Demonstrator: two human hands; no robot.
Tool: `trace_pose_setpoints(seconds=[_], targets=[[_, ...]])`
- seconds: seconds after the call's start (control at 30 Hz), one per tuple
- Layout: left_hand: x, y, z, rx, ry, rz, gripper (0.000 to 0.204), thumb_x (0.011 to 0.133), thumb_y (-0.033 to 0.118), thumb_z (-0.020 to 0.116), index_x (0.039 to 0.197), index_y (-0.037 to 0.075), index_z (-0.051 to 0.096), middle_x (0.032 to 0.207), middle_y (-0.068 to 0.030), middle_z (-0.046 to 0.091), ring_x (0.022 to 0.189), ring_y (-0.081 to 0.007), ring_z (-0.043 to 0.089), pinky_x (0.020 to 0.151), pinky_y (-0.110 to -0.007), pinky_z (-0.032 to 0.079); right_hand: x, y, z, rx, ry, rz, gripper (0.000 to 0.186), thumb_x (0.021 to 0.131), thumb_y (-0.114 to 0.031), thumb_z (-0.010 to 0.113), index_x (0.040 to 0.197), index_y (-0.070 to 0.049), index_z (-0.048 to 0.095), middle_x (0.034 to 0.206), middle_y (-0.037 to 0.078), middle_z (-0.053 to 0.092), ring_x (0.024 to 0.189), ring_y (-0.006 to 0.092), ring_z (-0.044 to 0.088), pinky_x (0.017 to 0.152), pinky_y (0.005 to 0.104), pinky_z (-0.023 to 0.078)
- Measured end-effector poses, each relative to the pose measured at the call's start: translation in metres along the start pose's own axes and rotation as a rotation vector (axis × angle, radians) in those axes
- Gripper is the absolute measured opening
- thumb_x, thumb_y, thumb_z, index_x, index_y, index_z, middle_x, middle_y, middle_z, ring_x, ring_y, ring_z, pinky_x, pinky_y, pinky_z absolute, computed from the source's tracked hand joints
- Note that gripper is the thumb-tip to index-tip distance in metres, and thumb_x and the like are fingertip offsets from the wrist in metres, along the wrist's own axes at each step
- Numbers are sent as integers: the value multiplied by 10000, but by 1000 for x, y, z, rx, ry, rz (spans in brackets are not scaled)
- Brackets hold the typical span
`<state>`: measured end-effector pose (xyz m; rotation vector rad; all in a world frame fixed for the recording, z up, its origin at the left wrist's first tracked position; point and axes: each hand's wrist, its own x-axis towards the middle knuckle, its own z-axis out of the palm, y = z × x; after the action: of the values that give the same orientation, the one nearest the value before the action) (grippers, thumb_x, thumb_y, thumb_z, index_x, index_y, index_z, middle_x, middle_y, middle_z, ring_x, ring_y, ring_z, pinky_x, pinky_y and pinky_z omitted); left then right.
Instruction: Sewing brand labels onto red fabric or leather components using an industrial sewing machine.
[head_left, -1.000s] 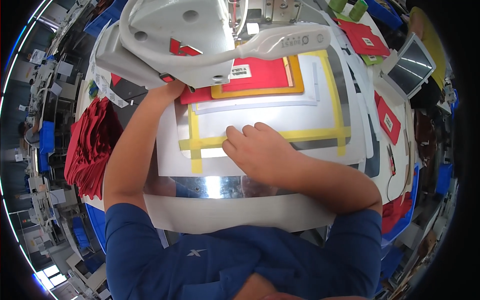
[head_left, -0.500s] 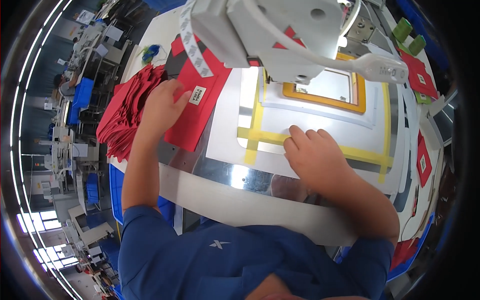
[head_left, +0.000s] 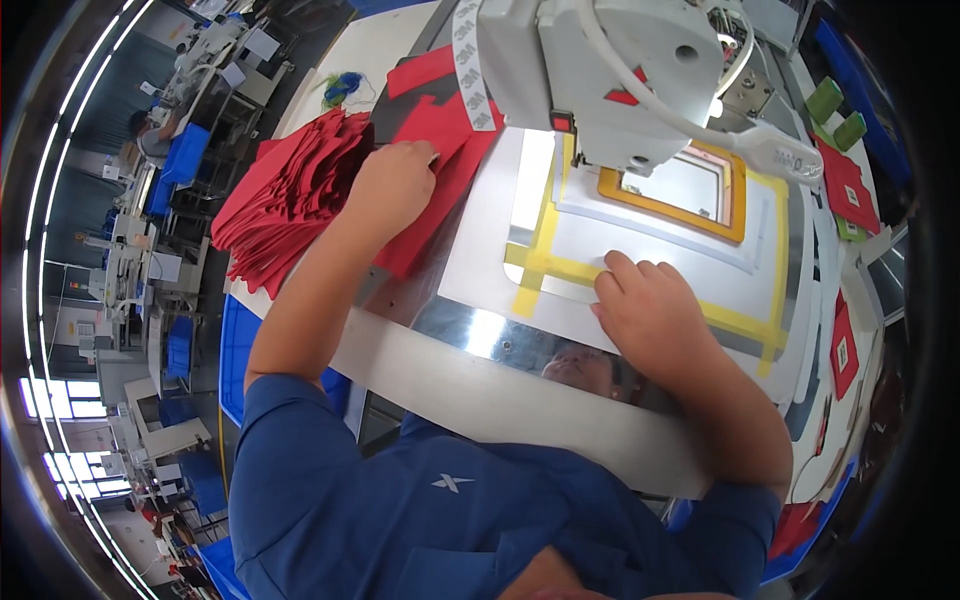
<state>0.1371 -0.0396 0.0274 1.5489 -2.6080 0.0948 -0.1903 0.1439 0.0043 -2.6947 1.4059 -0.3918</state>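
Left grip is bent over a red cloth piece, fingertips touching it; can't tell if they pinch it or just rest there. Small pale bit shows at the fingertips, too little visible to name. Cloth piece lies slantwise left of a white sheet, upper end near the hanging white strip. Folds or layers there; can't tell whether one piece or two. Smaller red scrap just above it.

Big stack of red cloth right beside, on the left; forearm passes in front of its lower right edge.

Right grip has fingers curled, knuckles up, at the front strip of yellow tape on the white sheet. Palm hidden, so can't tell if it's closed on anything. Yellow-orange frame sits farther back, upright edges around a pale middle, partly behind the grey machine head. White handle on a cable hangs in front of the machine.

Shiny metal plate along the near side. Tangled thread, blue and green, on the tabletop beyond the stack. Far right: two green spools, red labelled pieces lying well apart from both hands. Blue bin below the stack.
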Motion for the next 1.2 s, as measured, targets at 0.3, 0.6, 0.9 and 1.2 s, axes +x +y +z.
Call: trace_pose_setpoints(seconds=[0.3,0.6,0.9,1.2], targets=[[-90,-75,-99,-1240,165,-473,295,1013,53,723,1287,-53,732,1086,-84,795,916,-121,764,820,-287,624,-8,1,2,83,-71,112,278,861,-153,794,1053,-33,632,1285,172,651,961,353,653,862,475,508],[-324,-205,-133,-1130,404,-1065,350,1002,78,744,1314,-71,694,1105,-142,797,877,-184,785,787,-325,654,-2,-7,-2,30,-124,220,304,905,-70,734,1164,5,593,1437,180,607,1112,427,635,973,510,502],[-486,-278,-44,-156,65,-1561,241,879,152,713,912,-66,810,785,-180,778,694,-241,777,669,-387,624,2,-9,1,11,-122,217,290,949,-99,670,1206,1,580,1443,208,596,1117,469,621,954,523,493],[-391,-283,36,-457,360,-1497,272,961,200,676,1042,-32,793,846,-123,770,731,-227,765,618,-364,596,-10,-3,-16,46,-147,202,309,923,-120,709,1194,-18,600,1437,212,612,1173,454,633,984,510,506]])
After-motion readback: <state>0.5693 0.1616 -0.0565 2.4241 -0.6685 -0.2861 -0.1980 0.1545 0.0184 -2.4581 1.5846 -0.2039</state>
